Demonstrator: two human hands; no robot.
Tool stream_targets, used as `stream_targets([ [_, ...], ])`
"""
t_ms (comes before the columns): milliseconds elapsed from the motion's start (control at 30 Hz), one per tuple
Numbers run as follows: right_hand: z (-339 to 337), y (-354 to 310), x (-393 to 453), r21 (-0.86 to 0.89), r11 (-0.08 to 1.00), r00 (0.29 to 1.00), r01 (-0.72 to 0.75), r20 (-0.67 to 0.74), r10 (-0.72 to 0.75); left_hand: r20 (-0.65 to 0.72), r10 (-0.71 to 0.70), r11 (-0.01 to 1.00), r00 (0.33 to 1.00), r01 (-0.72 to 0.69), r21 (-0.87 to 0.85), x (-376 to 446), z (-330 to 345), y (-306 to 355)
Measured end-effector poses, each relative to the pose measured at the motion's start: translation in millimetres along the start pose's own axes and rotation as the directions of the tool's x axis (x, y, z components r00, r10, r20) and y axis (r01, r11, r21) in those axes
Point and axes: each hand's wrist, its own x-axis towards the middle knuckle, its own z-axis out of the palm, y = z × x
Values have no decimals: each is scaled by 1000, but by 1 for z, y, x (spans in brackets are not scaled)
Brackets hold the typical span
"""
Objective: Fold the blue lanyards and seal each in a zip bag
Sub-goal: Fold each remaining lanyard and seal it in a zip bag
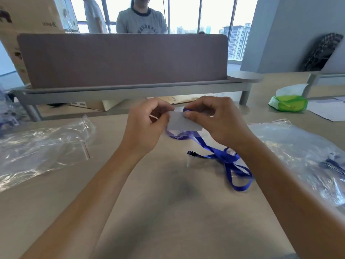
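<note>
Pinching the zip bag (183,123) between my left hand (147,124) and right hand (212,122), I'm risking the blue lanyard (226,159) trailing below my fingers snagging outside the seal.

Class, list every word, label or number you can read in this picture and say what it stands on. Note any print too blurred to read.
Nothing reads clearly.
Arched lettering on the grey T-shirt of the person behind the divider: too blurred to read.
Small script on the cardboard box at top left: illegible.
Green tissue pack: no legible print.
</note>
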Motion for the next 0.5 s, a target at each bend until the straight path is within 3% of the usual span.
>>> stream_targets([
  [500,57,-108,88,87,968,966,235,93,-243,-171,15,997,985,-2,73,31,-126,14],
])
